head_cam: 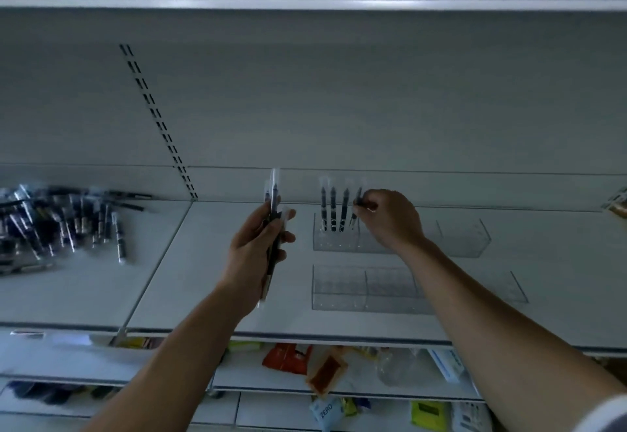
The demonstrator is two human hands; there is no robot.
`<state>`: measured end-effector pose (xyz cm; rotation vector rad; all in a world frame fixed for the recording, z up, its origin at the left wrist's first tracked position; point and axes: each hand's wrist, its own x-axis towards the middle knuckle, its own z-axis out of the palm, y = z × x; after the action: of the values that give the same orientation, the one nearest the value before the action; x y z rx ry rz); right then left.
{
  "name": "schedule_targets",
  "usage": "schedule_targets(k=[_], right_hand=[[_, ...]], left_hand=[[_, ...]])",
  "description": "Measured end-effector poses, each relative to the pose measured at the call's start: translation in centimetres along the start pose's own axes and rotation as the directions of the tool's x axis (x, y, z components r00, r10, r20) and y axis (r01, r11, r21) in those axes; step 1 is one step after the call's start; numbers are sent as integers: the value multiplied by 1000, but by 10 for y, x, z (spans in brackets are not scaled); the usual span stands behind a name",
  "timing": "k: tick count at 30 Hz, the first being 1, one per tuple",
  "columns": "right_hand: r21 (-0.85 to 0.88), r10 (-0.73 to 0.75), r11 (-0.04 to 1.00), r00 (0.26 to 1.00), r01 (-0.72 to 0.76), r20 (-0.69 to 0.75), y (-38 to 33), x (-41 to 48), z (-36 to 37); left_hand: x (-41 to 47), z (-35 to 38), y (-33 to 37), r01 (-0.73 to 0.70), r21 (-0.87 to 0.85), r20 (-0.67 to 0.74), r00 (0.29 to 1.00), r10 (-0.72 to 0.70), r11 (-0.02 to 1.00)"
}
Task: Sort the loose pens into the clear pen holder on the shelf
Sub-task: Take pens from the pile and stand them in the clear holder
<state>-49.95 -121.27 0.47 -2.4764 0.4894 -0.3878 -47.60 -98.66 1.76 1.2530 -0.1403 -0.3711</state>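
A clear pen holder (334, 243) stands on the white shelf (210, 282), with three dark pens (333, 207) upright in its left compartment. My right hand (390, 219) pinches a fourth pen (357, 206) at the holder's top, beside the other three. To the left of the holder, my left hand (258, 251) grips a small bundle of pens (274, 214) held upright. A heap of loose pens in clear wrappers (64, 221) lies at the far left of the shelf.
A second clear holder (339, 287) stands in front of the first, nearer the shelf's edge. Another shelf runs overhead. Below, lower shelves hold assorted packets (325, 372). A slotted upright (159, 123) runs down the back panel.
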Motion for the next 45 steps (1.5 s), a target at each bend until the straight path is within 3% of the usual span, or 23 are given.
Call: schedule_targets(k=[8, 14, 16, 19, 20, 22, 24, 29, 34, 37, 40, 42, 45], right_hand=[[-110, 68, 991, 997, -72, -37, -15, -3, 2], [-54, 218, 975, 973, -215, 71, -16, -7, 4], [-24, 192, 981, 981, -193, -27, -20, -18, -2], [156, 90, 987, 940, -40, -329, -33, -48, -11], [260, 111, 965, 943, -28, -312, -39, -58, -14], [439, 140, 894, 987, -92, -78, -52, -74, -19], [481, 127, 862, 987, -161, 101, -58, -83, -21], [558, 192, 811, 981, -177, 31, -58, -82, -25], [627, 170, 747, 975, -220, 140, -46, -72, -31], [623, 151, 766, 986, -160, 67, -33, -61, -42], [700, 198, 706, 979, -108, -49, -13, -41, -60], [736, 209, 675, 970, -52, -123, 0, -27, -69], [708, 168, 706, 966, 20, -194, 16, -10, -69]], left_hand=[[-4, 2, 9, 6, 20, 93, 996, -7, 1000], [-12, 3, 15, -6, 46, 177, 984, -3, 999], [-13, 2, 14, -9, 37, 192, 981, 2, 999], [-12, 5, 9, -26, 24, 219, 975, 21, 999], [-11, 9, 7, -33, 25, 224, 974, 27, 999], [-9, 19, 2, -43, 38, 222, 975, 34, 998], [-8, 29, -2, -86, 77, 237, 969, 65, 993], [-3, 47, -13, -247, 243, 294, 940, 172, 938], [1, 62, -27, -270, 311, 298, 938, 176, 911], [6, 66, -30, -303, 326, 229, 944, 236, 896], [7, 63, -26, -321, 340, 158, 946, 283, 884], [6, 59, -25, -332, 324, 152, 943, 298, 886], [4, 53, -31, -355, 310, 184, 933, 310, 882]])
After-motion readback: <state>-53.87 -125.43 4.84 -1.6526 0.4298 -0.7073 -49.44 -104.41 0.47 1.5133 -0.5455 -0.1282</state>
